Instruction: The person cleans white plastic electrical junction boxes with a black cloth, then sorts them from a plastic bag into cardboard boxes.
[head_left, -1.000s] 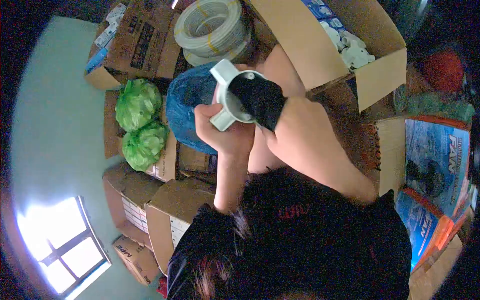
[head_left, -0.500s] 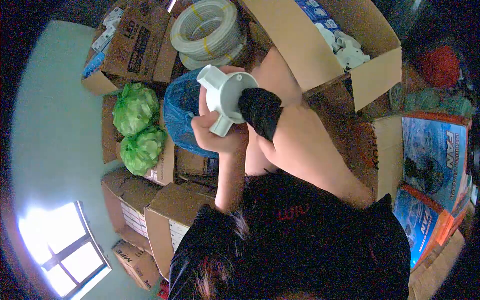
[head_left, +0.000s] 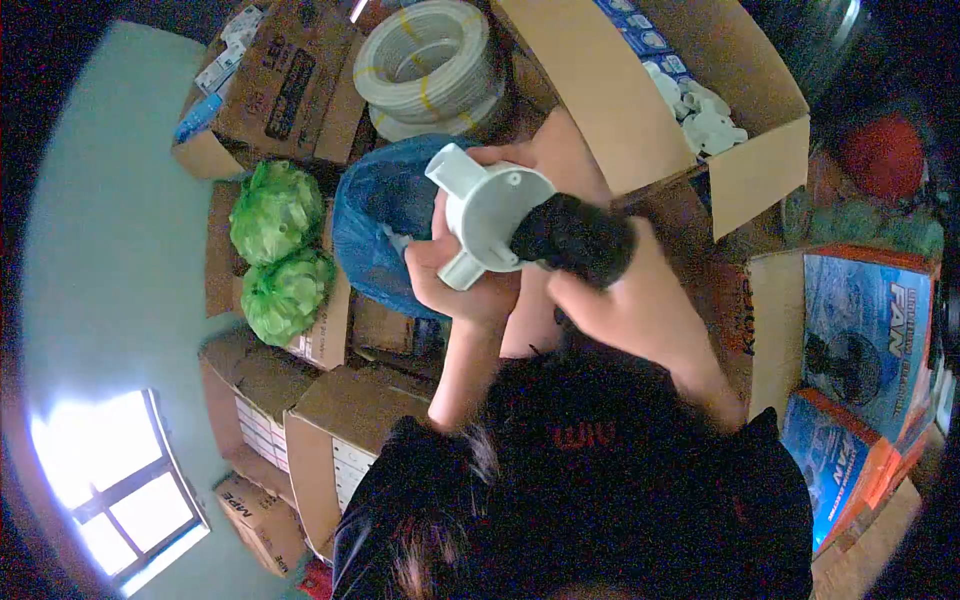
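Note:
A white round plastic junction box [head_left: 490, 215] with pipe stubs is tilted in my left hand [head_left: 465, 290], whose fingers wrap round its rim and lower stub. My right hand [head_left: 640, 290] grips a bunched black cloth [head_left: 575, 238], and the cloth touches the inside of the box's right edge. Behind my left hand lies an open blue plastic bag [head_left: 385, 225], with something white just showing at its edge.
Two green bags [head_left: 275, 212] of parts sit on a carton at left. Coiled white tubing [head_left: 425, 65] lies behind the blue bag. An open carton [head_left: 625, 120] holds white fittings [head_left: 710, 125]. Fan boxes [head_left: 865, 330] stand at right, more cartons [head_left: 355, 400] at lower left.
The black cloth has moved right, and more of it shows beyond the box's edge. My left hand and the white box appear slightly further right and lower in view.

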